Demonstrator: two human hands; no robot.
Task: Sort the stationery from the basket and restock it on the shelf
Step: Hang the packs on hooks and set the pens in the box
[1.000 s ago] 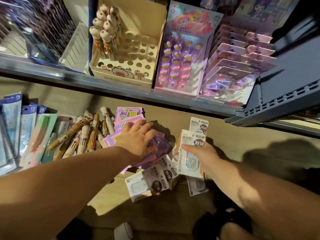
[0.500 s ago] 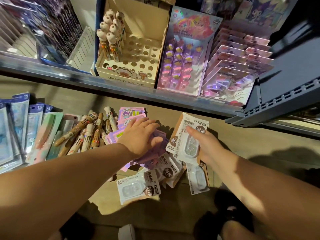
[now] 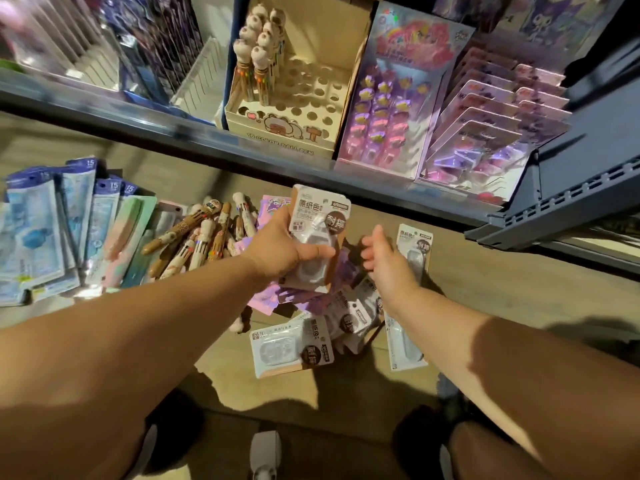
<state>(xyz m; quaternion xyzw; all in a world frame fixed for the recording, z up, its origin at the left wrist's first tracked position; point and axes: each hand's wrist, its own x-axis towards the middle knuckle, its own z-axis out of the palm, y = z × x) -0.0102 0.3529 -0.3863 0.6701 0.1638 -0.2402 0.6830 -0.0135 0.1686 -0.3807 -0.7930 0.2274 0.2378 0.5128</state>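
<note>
Stationery (image 3: 194, 244) lies heaped on the tan surface (image 3: 485, 289) beneath the dark shelf (image 3: 277, 157)

Dim, warm scene. Hard light on right hand (image 3: 384, 265) and a floor (image 3: 221, 358) patch; sharp-edged shadows across both upper forearms and foreground. Pink-violet glare off shelf (image 3: 277, 159) packs (image 3: 485, 140). Motion blur upper left; tape pack (image 3: 322, 216) label sharp. Wide-angle bowing at edges.
</note>
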